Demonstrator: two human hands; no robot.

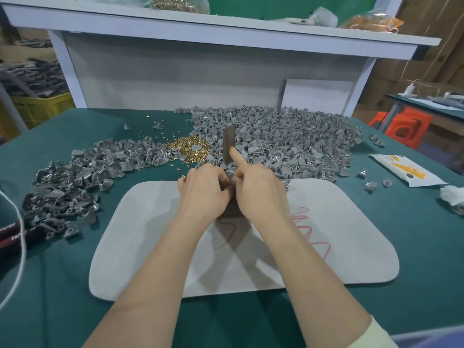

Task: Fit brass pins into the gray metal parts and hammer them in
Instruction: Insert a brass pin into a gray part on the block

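A black strap (12, 234) far to my left reads "TAPER". My left hand (200, 189) is curled around something hidden, knuckles up. My right hand (258, 189) grips the hammer (229, 144), forefinger along its handle. Gray parts (288, 144) and brass pins (188, 148) lie just beyond my fingers (237, 158).

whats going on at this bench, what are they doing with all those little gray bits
A person is working at a green-covered bench. Both hands meet at the far edge of a pale mat. The right hand grips a dark metal bar, apparently the hammering tool, with its index finger laid along it. The left hand pinches something small beside it, mostly hidden by the fingers. Behind them lie a big heap of gray metal parts, a smaller heap to the left, and a pile of brass pins between the two.
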